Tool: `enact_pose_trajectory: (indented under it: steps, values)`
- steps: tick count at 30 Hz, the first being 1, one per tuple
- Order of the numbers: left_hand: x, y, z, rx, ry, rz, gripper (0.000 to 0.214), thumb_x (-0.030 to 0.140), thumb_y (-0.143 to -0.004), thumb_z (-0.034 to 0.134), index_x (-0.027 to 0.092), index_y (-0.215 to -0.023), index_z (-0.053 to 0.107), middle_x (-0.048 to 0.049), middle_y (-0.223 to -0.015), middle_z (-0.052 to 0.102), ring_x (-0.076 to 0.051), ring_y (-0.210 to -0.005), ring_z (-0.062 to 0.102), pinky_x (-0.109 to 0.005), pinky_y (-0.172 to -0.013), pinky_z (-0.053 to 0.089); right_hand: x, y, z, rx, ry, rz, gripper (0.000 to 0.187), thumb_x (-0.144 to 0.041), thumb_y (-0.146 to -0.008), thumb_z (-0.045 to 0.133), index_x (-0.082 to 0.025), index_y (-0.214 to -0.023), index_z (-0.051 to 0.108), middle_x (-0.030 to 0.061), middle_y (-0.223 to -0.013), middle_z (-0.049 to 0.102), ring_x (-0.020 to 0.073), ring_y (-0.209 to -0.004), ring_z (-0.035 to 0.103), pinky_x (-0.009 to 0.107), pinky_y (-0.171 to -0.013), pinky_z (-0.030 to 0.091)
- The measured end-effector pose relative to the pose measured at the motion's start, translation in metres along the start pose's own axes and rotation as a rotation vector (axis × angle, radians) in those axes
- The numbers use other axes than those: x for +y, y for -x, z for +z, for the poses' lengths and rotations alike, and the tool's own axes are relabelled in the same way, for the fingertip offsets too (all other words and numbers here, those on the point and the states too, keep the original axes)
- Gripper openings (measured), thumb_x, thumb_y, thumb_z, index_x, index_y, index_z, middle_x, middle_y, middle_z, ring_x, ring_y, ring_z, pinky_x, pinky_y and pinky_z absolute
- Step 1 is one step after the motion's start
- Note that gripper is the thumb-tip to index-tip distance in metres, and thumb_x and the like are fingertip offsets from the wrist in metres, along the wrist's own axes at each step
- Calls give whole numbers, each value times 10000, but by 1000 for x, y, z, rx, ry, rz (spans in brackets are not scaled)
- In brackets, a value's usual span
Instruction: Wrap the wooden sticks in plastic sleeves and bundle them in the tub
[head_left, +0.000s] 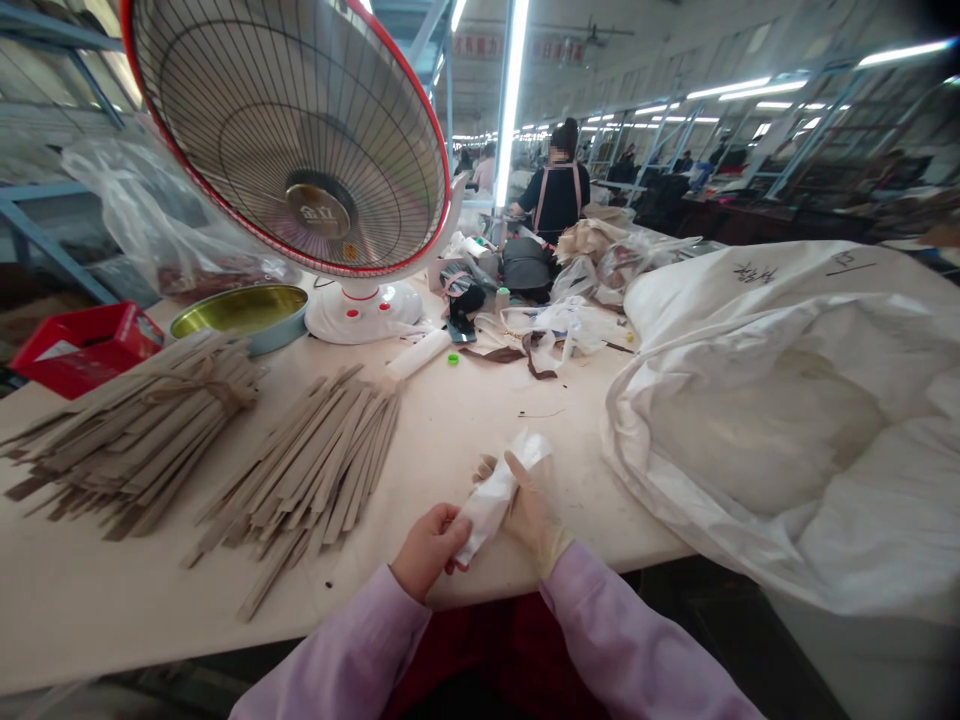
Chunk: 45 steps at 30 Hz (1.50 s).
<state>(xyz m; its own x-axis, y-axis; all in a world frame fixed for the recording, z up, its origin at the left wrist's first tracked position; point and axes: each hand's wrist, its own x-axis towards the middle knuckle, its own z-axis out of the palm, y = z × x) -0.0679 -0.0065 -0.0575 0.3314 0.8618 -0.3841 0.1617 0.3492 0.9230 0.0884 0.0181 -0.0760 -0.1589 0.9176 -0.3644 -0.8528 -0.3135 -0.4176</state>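
Pinched at its lower end by the bare left hand, a white crumpled packet is also clasped by the right hand, which is covered by a pale glove. Both hands are closed on it, and it is held aslant over the near edge of the tabletop, its far end pointed away and to the right (what is wrapped inside, if anything, cannot be told). Both forearms are covered by lilac sleeves.

To the left, loose flat strips are spread in a fan shape, and beside them a tied bundle is bound near its far end. Behind these are placed a red plastic bin, a round basin and a dish-shaped heater rimmed in red. A white roll is laid near a green ring. The right side is occupied by a large white sack, its mouth opened. Farther back, a co-worker in dark clothing with pink straps is seen from behind.
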Motion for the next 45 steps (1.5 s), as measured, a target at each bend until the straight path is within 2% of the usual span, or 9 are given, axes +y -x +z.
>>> enact_pose_trajectory:
  steps: [5,9,16,22,26,32,35,42,45]
  values:
    - [9,1,0,-80,68,-103,385,495,-620,639,166,-717,464,44,-457,560,-56,-315,449,-147,-314,262,-3,0,-5,-9,-20,-7,493,-598,-746,496,-140,-879,620,64,-763,662,203,-783,626,339,-760,484]
    - [18,17,-10,-79,267,-199,402,470,-591,688,166,-712,453,56,-445,535,-24,-300,398,-122,-315,219,-4,-1,-6,36,-63,-3,405,-517,-786,486,-141,-840,626,74,-744,670,220,-806,628,363,-784,482]
    - [65,54,-31,-50,464,-54,290,337,-637,710,149,-695,496,86,-402,446,9,-301,299,-118,-337,178,-4,-4,-9,148,-204,80,94,-209,-787,559,-154,-834,619,37,-773,689,185,-788,641,319,-754,505]
    - [106,83,-49,6,474,63,201,267,-685,685,140,-785,566,92,-402,410,8,-318,265,-121,-350,209,-3,-5,-13,87,-210,53,108,-167,-772,551,-135,-846,623,63,-801,691,177,-761,644,320,-738,511]
    - [129,58,-41,73,425,201,262,219,-632,719,125,-848,605,77,-458,450,-8,-355,341,-119,-345,258,-2,-1,-12,34,-149,20,218,-69,-704,544,-145,-894,621,37,-749,674,173,-741,638,320,-686,516]
    - [166,7,7,-20,382,382,340,262,-623,712,131,-920,612,45,-558,536,-34,-431,459,-118,-363,299,-1,5,-12,17,-81,61,190,-127,-701,602,-167,-884,628,-51,-498,511,103,-501,534,264,-598,508]
    - [153,0,27,-58,346,427,432,313,-662,674,152,-1048,564,44,-574,562,-41,-419,463,-139,-375,318,-1,6,-15,-17,-59,67,175,-168,-715,636,-167,-889,622,-64,-493,479,73,-437,462,204,-482,452]
    - [32,-18,43,55,-12,67,327,375,-755,516,137,-968,449,53,-526,550,-53,-363,462,-148,-347,288,2,19,-19,-353,33,63,436,-508,-731,576,-189,-1029,567,30,-759,646,163,-574,577,311,-543,479]
    - [10,-20,42,46,-66,36,274,373,-756,512,156,-900,425,56,-513,540,-74,-354,475,-160,-331,280,3,19,-18,-352,73,118,432,-504,-746,550,-217,-1069,543,36,-814,666,167,-504,573,323,-470,462]
